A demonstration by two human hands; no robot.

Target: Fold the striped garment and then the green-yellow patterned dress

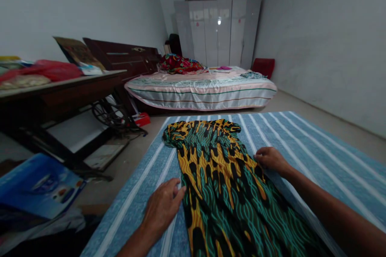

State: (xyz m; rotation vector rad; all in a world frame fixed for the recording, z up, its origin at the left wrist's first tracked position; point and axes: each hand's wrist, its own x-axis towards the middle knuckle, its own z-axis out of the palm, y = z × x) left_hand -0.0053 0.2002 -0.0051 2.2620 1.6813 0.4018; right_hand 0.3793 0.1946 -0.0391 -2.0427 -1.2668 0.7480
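Observation:
A dress [217, 172] with a wavy green, yellow and black pattern lies spread on a blue, white-striped sheet [120, 217]. Its short-sleeved top points away from me, and the lower part runs out of view at the bottom. My right hand [271, 160] pinches the dress's right edge, below the sleeve, between thumb and fingers. At the left edge, my left hand [163, 204] rests with its thumb tip against the cloth. A gap shows between that thumb and the loosely bent fingers.
Beyond the sheet stands a bed [202, 94] with a red floral bundle [181, 64]. A sewing-machine table [60, 88] holding bags is at the left, above a blue box [42, 188]. A white wardrobe [211, 32] and a red chair [263, 67] are farther back.

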